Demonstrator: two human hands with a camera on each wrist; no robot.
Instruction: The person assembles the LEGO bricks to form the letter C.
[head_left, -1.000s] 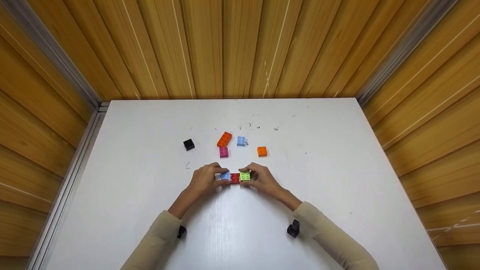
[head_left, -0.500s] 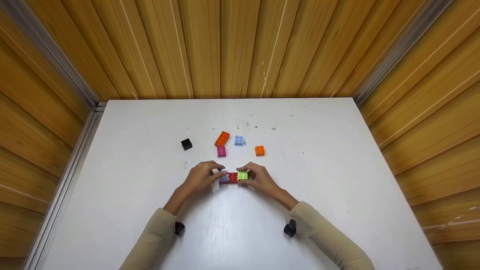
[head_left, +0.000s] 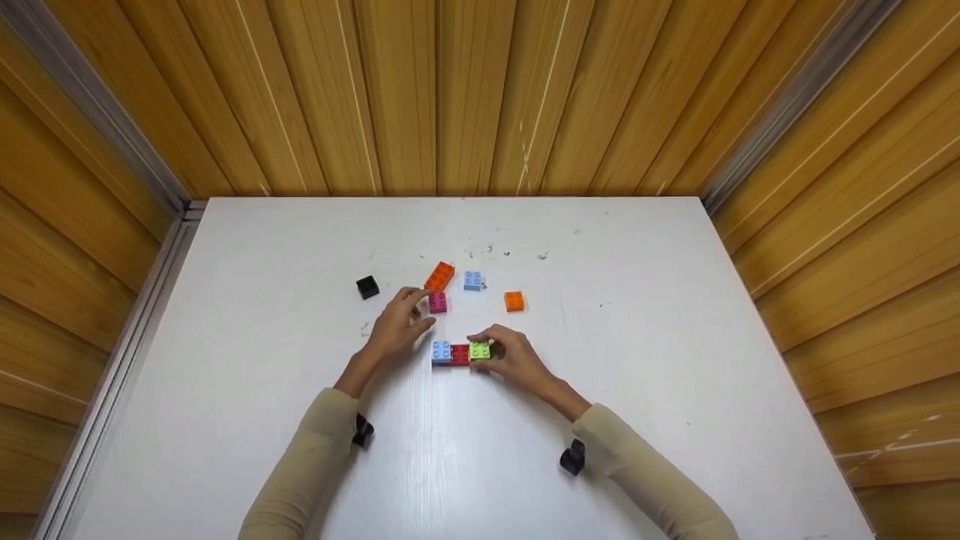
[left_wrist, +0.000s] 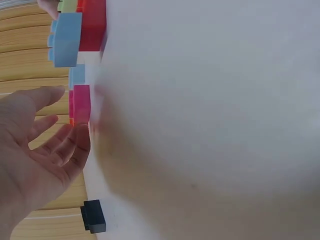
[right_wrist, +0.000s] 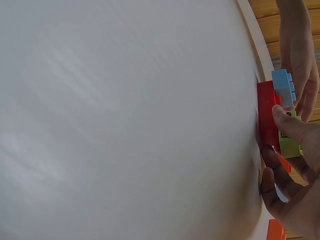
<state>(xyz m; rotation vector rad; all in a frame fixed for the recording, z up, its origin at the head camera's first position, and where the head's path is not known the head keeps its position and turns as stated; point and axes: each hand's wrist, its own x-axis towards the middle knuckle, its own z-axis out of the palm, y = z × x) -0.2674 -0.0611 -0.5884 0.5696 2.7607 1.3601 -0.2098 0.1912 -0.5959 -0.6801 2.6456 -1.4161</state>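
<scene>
A long red building brick [head_left: 460,356] lies on the table with a light blue brick [head_left: 441,350] on its left end and a lime green brick [head_left: 479,350] on its right end. My right hand [head_left: 519,360] pinches the green end between thumb and fingers; in the right wrist view the thumb also lies against the red brick [right_wrist: 266,107]. Beyond it, my left hand [head_left: 393,328] reaches to a magenta brick [head_left: 438,303], thumb and fingers spread. In the left wrist view its fingertips are at one end of the magenta brick [left_wrist: 82,104], and the thumb stands apart from it.
Behind the magenta brick lies a long orange brick [head_left: 439,277]. A second light blue brick [head_left: 472,280] and a smaller orange brick [head_left: 514,301] are to its right. A black brick [head_left: 367,286] sits to the left on the white table [head_left: 637,360].
My left hand has let go of the light blue end of the assembled bricks and moved forward to the magenta brick. The right hand keeps its hold on the green end.
</scene>
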